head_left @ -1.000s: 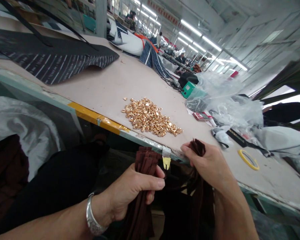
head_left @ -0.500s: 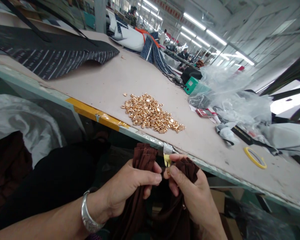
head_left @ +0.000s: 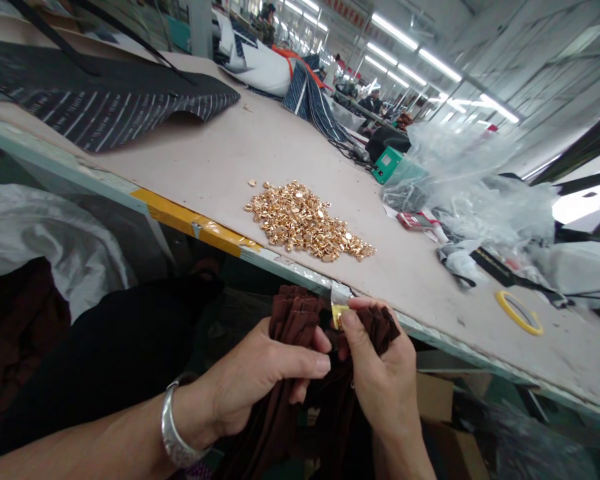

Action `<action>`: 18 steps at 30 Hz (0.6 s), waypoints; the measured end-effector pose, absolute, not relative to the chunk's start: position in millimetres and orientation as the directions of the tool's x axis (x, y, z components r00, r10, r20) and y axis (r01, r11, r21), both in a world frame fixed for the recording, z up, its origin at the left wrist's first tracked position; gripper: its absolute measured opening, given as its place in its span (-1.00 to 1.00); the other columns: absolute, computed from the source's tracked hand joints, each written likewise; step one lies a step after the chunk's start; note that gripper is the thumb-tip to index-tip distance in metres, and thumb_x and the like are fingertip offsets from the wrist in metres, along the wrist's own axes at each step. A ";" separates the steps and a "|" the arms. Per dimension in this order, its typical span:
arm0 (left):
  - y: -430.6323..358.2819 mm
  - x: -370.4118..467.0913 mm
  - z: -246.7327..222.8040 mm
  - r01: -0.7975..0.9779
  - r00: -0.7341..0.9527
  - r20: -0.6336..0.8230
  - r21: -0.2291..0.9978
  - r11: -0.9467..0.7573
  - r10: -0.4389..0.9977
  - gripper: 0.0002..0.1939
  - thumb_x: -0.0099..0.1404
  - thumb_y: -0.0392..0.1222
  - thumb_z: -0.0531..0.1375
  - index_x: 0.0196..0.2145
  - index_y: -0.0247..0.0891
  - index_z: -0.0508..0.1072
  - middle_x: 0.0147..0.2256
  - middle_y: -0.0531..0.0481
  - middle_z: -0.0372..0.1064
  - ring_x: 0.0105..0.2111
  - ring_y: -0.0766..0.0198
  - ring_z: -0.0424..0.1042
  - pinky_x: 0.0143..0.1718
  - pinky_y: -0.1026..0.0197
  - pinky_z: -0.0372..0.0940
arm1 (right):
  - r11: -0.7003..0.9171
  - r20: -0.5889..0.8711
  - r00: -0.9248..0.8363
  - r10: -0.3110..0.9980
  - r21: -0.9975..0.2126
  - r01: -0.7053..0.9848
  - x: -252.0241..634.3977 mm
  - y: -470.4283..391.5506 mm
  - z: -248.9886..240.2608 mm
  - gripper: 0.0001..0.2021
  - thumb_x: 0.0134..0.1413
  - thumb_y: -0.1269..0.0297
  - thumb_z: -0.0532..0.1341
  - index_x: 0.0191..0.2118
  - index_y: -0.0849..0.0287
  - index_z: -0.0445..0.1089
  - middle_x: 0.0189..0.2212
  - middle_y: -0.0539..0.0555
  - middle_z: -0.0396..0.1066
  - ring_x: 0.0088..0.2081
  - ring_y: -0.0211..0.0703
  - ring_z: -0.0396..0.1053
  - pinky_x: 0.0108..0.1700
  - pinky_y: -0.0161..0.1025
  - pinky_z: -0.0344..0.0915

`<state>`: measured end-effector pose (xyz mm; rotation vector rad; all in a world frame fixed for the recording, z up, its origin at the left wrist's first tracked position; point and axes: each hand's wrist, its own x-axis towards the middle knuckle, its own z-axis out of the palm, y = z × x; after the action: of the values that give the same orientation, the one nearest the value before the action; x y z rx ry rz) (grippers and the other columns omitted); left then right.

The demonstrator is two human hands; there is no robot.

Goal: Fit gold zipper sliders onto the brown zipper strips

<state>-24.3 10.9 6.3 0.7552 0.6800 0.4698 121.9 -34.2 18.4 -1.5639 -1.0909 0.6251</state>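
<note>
Below the table's front edge, my left hand (head_left: 275, 363) is closed around a folded bundle of dark brown fabric (head_left: 294, 320). To its right, my right hand (head_left: 383, 367) grips another brown fabric bundle (head_left: 377, 328), its thumb and forefinger pinched together. A tiny gold glint shows by those fingertips, too small to make out. The two hands are close together but apart. Just beyond them, a heap of small gold metal pieces (head_left: 305, 223) lies on the table (head_left: 205, 157). The fabric hangs down beneath both hands.
Yellow tape (head_left: 190, 223) covers part of the table edge. A tape roll (head_left: 519, 313), clear plastic bags (head_left: 480, 187) and a green box (head_left: 387, 165) sit on the right. Dark striped fabric (head_left: 125, 113) lies at the back left. People are in the distance.
My right hand has moved slightly up, its fingertips now farther from my left thumb. My left hand still holds its bundle. The view has shifted a little.
</note>
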 end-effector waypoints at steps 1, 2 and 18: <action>10.8 -24.2 6.1 -0.145 0.699 -0.386 0.747 0.649 0.602 -0.80 -0.02 -0.22 0.29 -0.38 -0.28 0.43 -0.66 0.15 0.23 -0.67 0.43 0.15 -0.58 0.32 0.05 | 0.004 0.163 0.457 0.874 -0.944 0.330 123.7 -36.3 17.9 -0.83 0.12 0.16 0.29 -0.25 0.12 0.38 -0.61 -0.10 0.30 -0.61 -0.32 0.22 -0.56 -0.38 0.20; 10.6 -24.3 6.0 -0.145 0.708 -0.381 0.745 0.651 0.594 -0.79 -0.02 -0.22 0.29 -0.37 -0.28 0.43 -0.66 0.16 0.22 -0.67 0.43 0.15 -0.58 0.32 0.04 | 0.007 0.167 0.475 0.864 -0.947 0.320 125.7 -39.4 17.6 -0.83 0.10 0.16 0.30 -0.26 0.12 0.39 -0.64 -0.12 0.26 -0.63 -0.32 0.20 -0.58 -0.37 0.17; 6.2 -16.7 4.2 -0.135 0.782 -0.328 0.741 0.657 0.530 -0.87 -0.11 -0.29 0.28 -0.51 -0.30 0.42 -0.65 0.09 0.26 -0.65 0.40 0.15 -0.59 0.29 0.04 | -0.035 -0.009 0.241 0.971 -0.994 0.104 126.1 -64.2 12.7 -0.78 0.04 0.21 0.35 -0.49 0.15 0.34 -0.70 -0.15 0.17 -0.66 -0.38 0.07 -0.62 -0.39 0.03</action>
<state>-16.7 6.2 4.2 0.7679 0.5628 0.4000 126.1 -64.2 12.7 -1.4084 -1.0928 0.9906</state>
